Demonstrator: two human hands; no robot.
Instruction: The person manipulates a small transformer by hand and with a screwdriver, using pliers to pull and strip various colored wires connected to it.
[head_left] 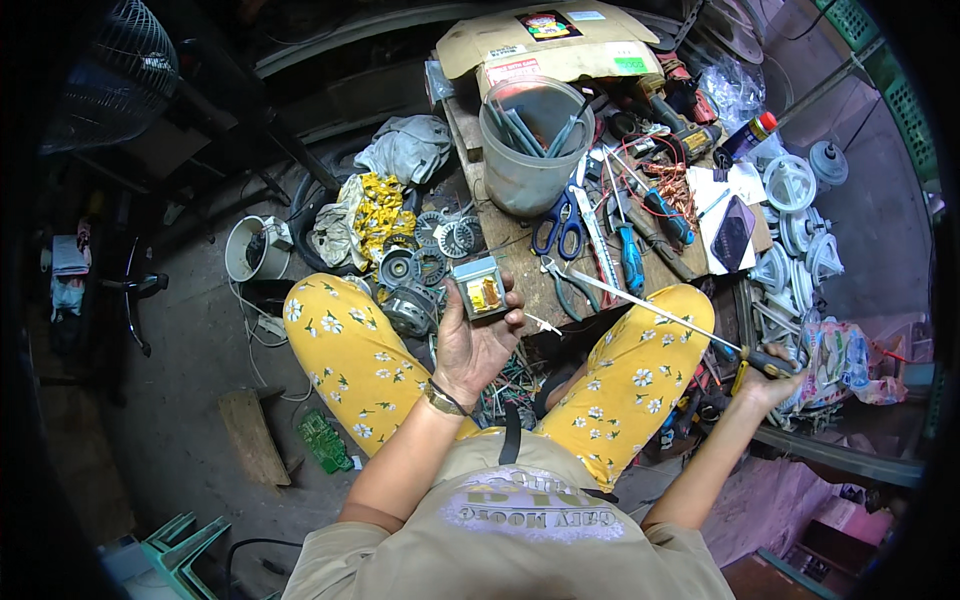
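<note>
Holds a transformer (482, 290) at the centre in the left hand (472, 345), pinching it between thumb and fingers. Grips a screwdriver (757, 360) in the right hand (775, 386) between three and four o'clock, curling fingers round the handle. Shows a printed box (580, 58) with a green sticker (629, 66) toward one o'clock and a lettered shirt (510, 545) at six.

Transformer (484, 292): small, boxy; grey core is framing a yellow-wrapped winding, which is being shown face up. It is being held on the upturned fingers of the left hand (468, 350), above the lap.

Screwdriver (690, 326): long, thin, pale metal shaft; dark handle with yellow is being gripped in the right hand (772, 386). The shaft is being pointed leftward, well apart from the transformer; tip contact is not being resolved.
</note>
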